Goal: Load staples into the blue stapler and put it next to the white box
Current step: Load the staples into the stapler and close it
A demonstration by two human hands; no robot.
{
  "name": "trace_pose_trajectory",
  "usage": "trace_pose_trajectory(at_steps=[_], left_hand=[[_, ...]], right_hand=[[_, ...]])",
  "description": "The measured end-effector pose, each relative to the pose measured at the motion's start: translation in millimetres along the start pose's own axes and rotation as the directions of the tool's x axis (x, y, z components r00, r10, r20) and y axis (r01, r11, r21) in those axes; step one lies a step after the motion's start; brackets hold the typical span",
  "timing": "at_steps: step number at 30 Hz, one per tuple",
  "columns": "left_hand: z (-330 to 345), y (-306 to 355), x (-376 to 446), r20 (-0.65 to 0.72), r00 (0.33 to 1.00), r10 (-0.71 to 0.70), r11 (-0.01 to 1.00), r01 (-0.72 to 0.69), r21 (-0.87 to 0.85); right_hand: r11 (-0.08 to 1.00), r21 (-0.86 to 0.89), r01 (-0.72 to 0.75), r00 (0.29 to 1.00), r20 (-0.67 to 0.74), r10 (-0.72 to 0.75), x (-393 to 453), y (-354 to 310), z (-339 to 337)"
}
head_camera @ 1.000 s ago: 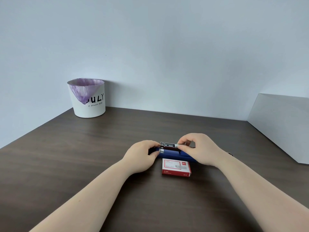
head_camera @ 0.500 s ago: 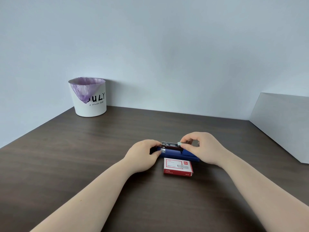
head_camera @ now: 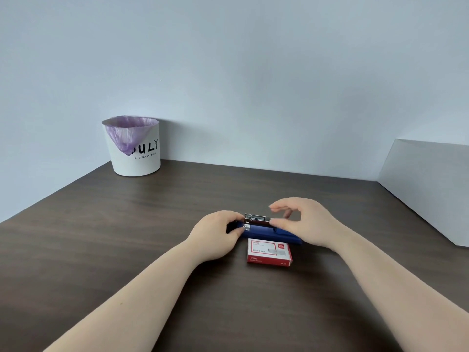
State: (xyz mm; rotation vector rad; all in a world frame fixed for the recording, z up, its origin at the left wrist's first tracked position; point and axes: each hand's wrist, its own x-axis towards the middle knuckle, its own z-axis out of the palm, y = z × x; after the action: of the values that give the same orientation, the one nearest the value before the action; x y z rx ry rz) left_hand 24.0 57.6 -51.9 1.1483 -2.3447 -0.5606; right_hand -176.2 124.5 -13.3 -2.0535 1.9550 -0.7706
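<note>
Two hands meet at the blue stapler (head_camera: pixel 264 231), which lies on the dark wooden counter (head_camera: pixel 127 250) right in front of us, its long axis running left to right. Our left hand (head_camera: pixel 215 235) closes around its left end and holds it steady. Our right hand (head_camera: pixel 308 224) hovers over the right part with the fingers loosely spread, and it seems to pinch nothing. The metal staple channel (head_camera: pixel 256 217) stands exposed on top, between the two hands. We judge the right hand is nearer to the white box (head_camera: pixel 431 189), which stands well apart at the right edge. The red staple box (head_camera: pixel 269 252) lies just beside the stapler, on our side. A white bin (head_camera: pixel 134 148) with a purple liner stands far left against the pale wall.
</note>
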Motion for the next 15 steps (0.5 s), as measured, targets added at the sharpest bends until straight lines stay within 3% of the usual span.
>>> trace_pose_trajectory(at_steps=[3,8,15], left_hand=[[0.5,-0.8,-0.1,-0.002,1.0,-0.005,1.0,0.005,-0.005],[0.3,-0.5,0.5,0.002,1.0,-0.004,1.0,0.004,0.003],[-0.9,0.8,-0.7,-0.002,1.0,0.006,1.0,-0.006,0.001]], right_hand=[[0.999,-0.032,-0.012,0.996,-0.091,0.009,-3.6,3.9,-7.8],[0.978,-0.194,0.072,0.997,0.016,-0.071,-5.4,6.1,-3.7],[0.964,-0.224,0.141,0.988,0.093,-0.123,2.9,-4.5,8.7]])
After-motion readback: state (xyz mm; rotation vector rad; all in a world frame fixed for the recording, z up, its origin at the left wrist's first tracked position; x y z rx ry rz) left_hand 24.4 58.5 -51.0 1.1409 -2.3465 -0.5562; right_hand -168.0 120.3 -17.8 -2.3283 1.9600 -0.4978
